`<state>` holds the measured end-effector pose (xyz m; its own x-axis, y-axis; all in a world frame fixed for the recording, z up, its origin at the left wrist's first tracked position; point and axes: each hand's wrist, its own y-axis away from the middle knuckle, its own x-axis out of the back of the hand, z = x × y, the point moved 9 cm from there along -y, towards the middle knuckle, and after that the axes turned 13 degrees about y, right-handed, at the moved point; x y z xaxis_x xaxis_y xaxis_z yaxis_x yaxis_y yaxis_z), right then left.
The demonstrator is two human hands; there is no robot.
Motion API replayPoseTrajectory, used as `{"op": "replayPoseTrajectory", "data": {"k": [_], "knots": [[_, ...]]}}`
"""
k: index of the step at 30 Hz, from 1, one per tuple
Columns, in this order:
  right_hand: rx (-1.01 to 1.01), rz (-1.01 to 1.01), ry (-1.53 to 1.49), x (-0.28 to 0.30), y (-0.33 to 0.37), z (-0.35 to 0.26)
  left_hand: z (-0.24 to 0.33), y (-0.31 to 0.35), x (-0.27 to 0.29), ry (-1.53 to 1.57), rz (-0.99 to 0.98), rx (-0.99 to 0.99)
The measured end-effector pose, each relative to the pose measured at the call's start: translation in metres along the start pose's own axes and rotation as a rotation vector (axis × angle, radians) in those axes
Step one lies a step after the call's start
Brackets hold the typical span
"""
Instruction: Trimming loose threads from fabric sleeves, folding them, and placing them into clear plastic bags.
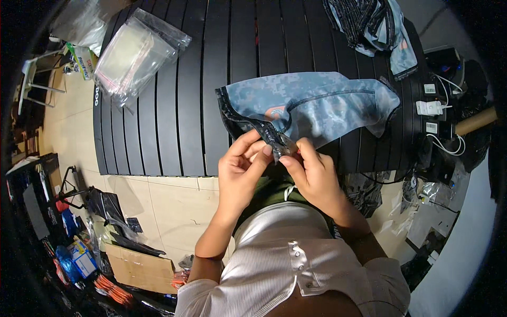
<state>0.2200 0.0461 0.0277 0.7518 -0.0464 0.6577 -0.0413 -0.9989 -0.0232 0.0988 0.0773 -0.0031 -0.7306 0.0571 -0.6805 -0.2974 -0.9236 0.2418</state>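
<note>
A blue-grey camouflage fabric sleeve (327, 108) with a black elastic band at its left end and dark stitching lies across the slatted table. Its banded edge hangs over the near side of the tabletop, and there my two hands meet. My left hand (240, 171) pinches the black band between thumb and fingers. Close beside it, my right hand (317, 177) is closed with thumb and forefinger at the same edge. A small shiny bit shows between the fingertips; its kind is unclear.
Clear plastic bags (140, 55) lie at the table's (179, 105) far left. More camouflage sleeves (369, 26) are heaped at the far right. A white charger (430, 108) with cables sits on the right edge. Below left, a cardboard box (140, 267) stands on the floor.
</note>
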Motion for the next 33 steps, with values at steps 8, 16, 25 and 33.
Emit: {"op": "replayPoseTrajectory", "data": {"k": [8,16,25,33], "knots": [[0.0,0.032,0.019,0.01,-0.002,-0.003,0.007,0.003,0.001,-0.108,0.035,-0.059],[-0.107,-0.002,-0.031,0.012,0.001,0.006,0.001,0.0,0.013,0.017,0.164,0.037],[-0.009,0.024,0.034,0.001,0.0,-0.005,0.002,0.001,0.003,0.028,0.037,0.004],[0.01,0.043,0.102,-0.002,-0.004,-0.006,0.003,0.002,0.006,-0.003,0.069,-0.044]]}}
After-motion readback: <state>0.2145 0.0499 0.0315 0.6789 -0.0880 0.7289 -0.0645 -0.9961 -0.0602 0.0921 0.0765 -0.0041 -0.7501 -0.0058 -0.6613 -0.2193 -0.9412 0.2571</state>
